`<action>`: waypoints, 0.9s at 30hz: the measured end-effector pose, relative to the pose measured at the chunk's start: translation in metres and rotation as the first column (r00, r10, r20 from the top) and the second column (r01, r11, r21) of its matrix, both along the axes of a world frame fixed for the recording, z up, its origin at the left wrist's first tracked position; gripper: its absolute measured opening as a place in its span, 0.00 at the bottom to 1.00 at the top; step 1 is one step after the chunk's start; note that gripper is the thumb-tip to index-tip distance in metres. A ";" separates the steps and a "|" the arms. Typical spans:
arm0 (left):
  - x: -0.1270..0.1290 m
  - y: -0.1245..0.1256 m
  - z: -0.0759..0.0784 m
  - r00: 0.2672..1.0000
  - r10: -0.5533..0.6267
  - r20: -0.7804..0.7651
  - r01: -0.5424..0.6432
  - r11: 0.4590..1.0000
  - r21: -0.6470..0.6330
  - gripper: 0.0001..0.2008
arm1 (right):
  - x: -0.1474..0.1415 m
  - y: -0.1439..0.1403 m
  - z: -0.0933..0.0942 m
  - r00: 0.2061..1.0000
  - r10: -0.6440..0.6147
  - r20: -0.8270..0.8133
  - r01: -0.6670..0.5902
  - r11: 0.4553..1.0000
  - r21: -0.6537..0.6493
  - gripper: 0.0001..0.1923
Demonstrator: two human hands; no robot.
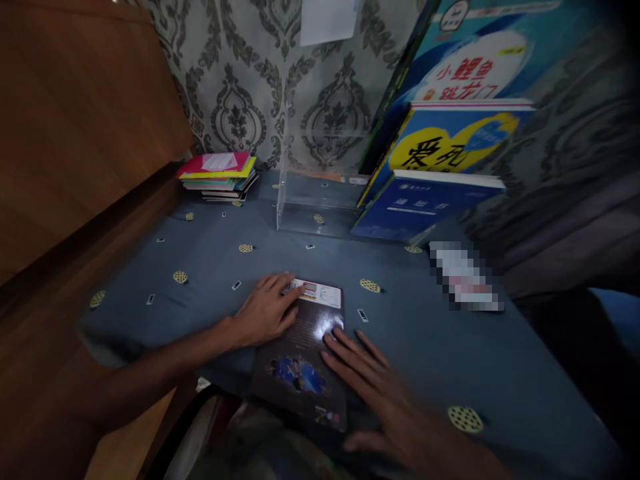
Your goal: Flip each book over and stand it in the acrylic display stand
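Note:
A dark glossy book (pixel 304 347) lies flat near the front edge of a table covered with a blue patterned cloth (pixel 210 253). My left hand (pixel 266 308) rests with fingers spread on the book's upper left corner. My right hand (pixel 373 387) lies flat, fingers apart, on the book's right edge and the cloth beside it. Neither hand grips the book.
A stack of colourful thin books (pixel 220 175) sits at the back left. A clear acrylic stand (pixel 320 200) holds large blue and yellow books (pixel 440 167) leaning right. A wooden panel (pixel 75 120) borders the left. A blurred-out flat item (pixel 465 277) lies at right.

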State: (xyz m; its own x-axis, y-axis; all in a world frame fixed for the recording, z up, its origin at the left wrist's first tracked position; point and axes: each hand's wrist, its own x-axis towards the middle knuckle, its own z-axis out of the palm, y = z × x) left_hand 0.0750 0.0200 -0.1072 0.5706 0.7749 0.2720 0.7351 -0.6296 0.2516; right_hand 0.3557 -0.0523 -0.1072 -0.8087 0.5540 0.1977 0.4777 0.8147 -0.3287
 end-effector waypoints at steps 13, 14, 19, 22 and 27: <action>-0.004 -0.018 0.015 0.997 -0.033 0.070 0.042 0.992 -0.121 0.19 | -0.002 -0.015 -0.009 0.992 -0.019 -0.125 0.048 0.971 0.235 0.27; -0.005 -0.014 0.020 0.994 -0.036 0.108 0.054 0.983 -0.175 0.18 | -0.003 -0.011 -0.002 0.987 0.003 -0.159 0.036 0.970 0.241 0.26; -0.016 0.005 0.036 0.863 0.109 0.494 0.225 0.791 -0.569 0.32 | -0.014 0.018 0.042 0.916 -0.077 -0.393 0.146 0.978 0.151 0.18; -0.018 0.015 0.032 0.693 0.245 0.678 0.320 0.738 -0.594 0.44 | -0.022 0.041 0.062 0.820 -0.359 -0.446 0.397 0.918 -0.009 0.18; -0.008 0.031 0.029 0.608 0.167 0.776 0.234 0.896 -0.376 0.39 | -0.034 0.085 0.083 0.642 -0.545 -0.539 0.526 0.825 -0.208 0.27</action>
State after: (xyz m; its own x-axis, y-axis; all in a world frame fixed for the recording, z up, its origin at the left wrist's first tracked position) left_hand 0.0672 0.0510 -0.0781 0.3220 0.9016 0.2888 0.1086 -0.3382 0.9348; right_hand 0.3218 0.0326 -0.0242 -0.1177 0.8684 0.4818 0.5520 0.4605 -0.6951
